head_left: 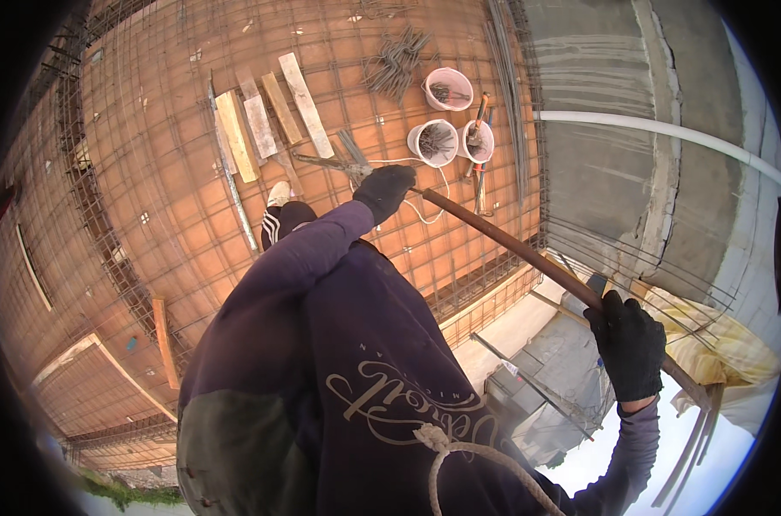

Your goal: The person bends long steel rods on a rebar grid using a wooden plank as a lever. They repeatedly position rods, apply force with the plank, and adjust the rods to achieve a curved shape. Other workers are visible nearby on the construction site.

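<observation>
A long, rust-brown metal pole (511, 242) runs slantwise across the view, from the middle down to the lower right. Black-gloved fingers of my right hand (627, 346) wrap round its lower part. Farther up, my left hand (385, 193), also gloved in black, closes on the pole's thinner end. Beyond that hand a narrow metal piece (317, 161) sticks out to the left; the glove hides how it joins the pole. A thin white rope (445, 185) loops beside my left hand. Thicker knotted rope (435, 436) hangs over my dark top.
Rebar mesh covers the orange-brown deck (175, 163). Wooden boards (303, 99) lie left of centre. Buckets (433, 142) hold metal pieces and tools, near a heap of bent bars (396, 64). A white pipe (657, 126) crosses the grey concrete at right. The deck's edge drops away below the pole.
</observation>
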Demonstrator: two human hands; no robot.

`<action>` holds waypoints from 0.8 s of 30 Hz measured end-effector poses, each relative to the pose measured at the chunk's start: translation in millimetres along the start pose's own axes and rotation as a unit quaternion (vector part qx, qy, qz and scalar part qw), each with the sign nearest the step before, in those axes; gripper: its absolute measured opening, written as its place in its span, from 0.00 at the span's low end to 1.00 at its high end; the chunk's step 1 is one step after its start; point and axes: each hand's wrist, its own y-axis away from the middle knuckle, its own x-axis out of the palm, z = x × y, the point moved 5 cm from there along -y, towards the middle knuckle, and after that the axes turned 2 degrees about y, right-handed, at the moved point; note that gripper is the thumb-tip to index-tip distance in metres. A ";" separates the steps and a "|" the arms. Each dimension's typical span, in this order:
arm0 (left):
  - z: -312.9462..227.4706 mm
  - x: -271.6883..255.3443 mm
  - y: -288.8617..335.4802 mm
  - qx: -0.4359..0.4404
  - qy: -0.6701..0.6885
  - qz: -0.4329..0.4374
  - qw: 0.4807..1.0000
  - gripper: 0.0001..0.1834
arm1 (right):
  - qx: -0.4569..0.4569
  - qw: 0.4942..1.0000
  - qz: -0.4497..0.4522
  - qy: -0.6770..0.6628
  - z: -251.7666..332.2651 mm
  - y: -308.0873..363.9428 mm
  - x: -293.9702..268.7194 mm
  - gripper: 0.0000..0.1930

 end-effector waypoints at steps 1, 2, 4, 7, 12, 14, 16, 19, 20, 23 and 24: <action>0.2 0.2 0.0 -0.008 0.002 0.005 1.000 0.13 | 0.002 1.000 -0.002 0.000 1.5 -1.2 0.3 0.16; 1.1 1.8 0.0 -0.021 0.001 0.023 1.000 0.13 | 0.001 1.000 -0.005 0.001 4.0 -3.3 1.7 0.16; 0.9 2.1 0.4 -0.027 0.003 0.034 0.999 0.13 | -0.003 1.000 -0.009 -0.001 9.9 -7.5 5.9 0.16; -2.1 -2.9 -0.2 -0.001 0.007 0.023 1.000 0.13 | -0.005 1.000 -0.015 -0.004 21.6 -13.4 16.2 0.17; 2.7 -17.1 -6.6 -0.051 0.006 0.030 0.998 0.09 | 0.005 1.000 -0.031 0.003 31.1 -19.8 33.6 0.18; 2.4 -23.9 -11.0 -0.054 0.018 0.011 0.998 0.08 | 0.003 0.998 -0.055 0.018 35.3 -20.2 37.4 0.19; 2.3 -27.3 -13.7 -0.055 0.027 0.006 0.998 0.07 | 0.003 0.997 -0.069 0.028 35.6 -18.9 37.9 0.19; 3.8 -26.2 -14.6 -0.060 0.032 0.028 0.997 0.06 | 0.004 0.997 -0.064 0.032 37.5 -17.1 36.4 0.19; 4.4 -25.9 -15.7 -0.057 0.029 0.032 0.997 0.06 | 0.003 0.998 -0.061 0.032 38.1 -16.5 34.6 0.19; 7.5 -27.7 -17.1 -0.053 0.019 0.035 0.998 0.07 | 0.000 0.999 -0.050 0.022 40.4 -15.1 27.8 0.19; 8.5 -28.7 -18.2 -0.054 0.018 0.038 0.998 0.07 | -0.001 0.999 -0.045 0.016 41.0 -15.7 26.0 0.19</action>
